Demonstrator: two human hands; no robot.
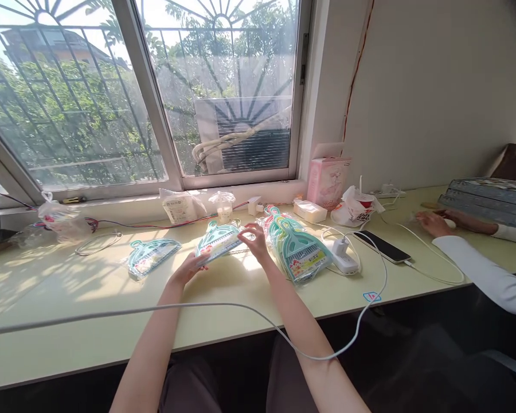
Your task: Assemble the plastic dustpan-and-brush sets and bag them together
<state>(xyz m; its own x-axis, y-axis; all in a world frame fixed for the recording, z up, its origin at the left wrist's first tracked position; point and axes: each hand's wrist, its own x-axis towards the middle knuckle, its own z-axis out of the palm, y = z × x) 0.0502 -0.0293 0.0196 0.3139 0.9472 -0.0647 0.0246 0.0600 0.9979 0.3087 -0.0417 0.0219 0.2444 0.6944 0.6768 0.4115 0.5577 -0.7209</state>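
My left hand [189,267] grips the lower left end of a teal dustpan-shaped set in clear packaging [218,241], holding it tilted above the table. Thumb and forefinger of my right hand [255,240] are pinched together at its right edge; what lies between the fingertips is too small to make out. To the left, a similar teal packaged set [152,257] lies flat on the table. Beside my right hand, a pile of packaged sets [303,252] overlaps, mostly teal with some red and yellow edges at the back. A printed label shows on the top one.
A long cable [223,304] crosses in front of my forearms. Right of the pile are a power strip [344,263], a phone [382,246] and a pink box [328,180]. Another person's hand [434,224] rests farther right. Bags [64,222] stand along the window sill.
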